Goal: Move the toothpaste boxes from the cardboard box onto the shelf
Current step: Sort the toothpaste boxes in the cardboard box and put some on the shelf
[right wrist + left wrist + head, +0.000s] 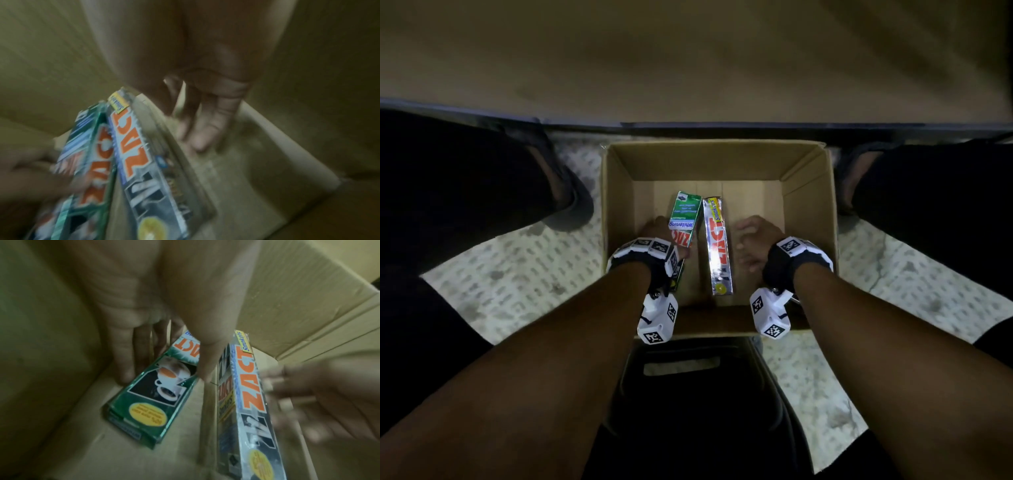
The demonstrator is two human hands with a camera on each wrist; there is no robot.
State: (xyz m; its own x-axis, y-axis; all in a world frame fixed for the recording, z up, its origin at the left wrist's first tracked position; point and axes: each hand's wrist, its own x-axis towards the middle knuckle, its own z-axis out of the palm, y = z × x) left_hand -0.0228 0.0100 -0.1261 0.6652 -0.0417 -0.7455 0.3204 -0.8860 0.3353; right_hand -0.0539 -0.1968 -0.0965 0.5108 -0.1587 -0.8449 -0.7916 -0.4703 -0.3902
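An open cardboard box [619, 212] stands on the floor, and two toothpaste boxes lie side by side on its bottom. My left hand [664, 236] grips the green toothpaste box [686, 212]; its fingers [127, 368] run down the box's left side and the thumb sits on its right side, between the two boxes. The silver toothpaste box [717, 246] lies just right of the green one. My right hand [748, 240] hangs to the right of the silver box with its fingers [202, 129] loose and pointing down, holding nothing. Both wrist views are blurred.
A tan shelf board [688, 68] with a dark front edge runs across just beyond the cardboard box. My legs and sandalled feet [565, 192] flank the box. A black stool [688, 394] is below me on the patterned floor [517, 284].
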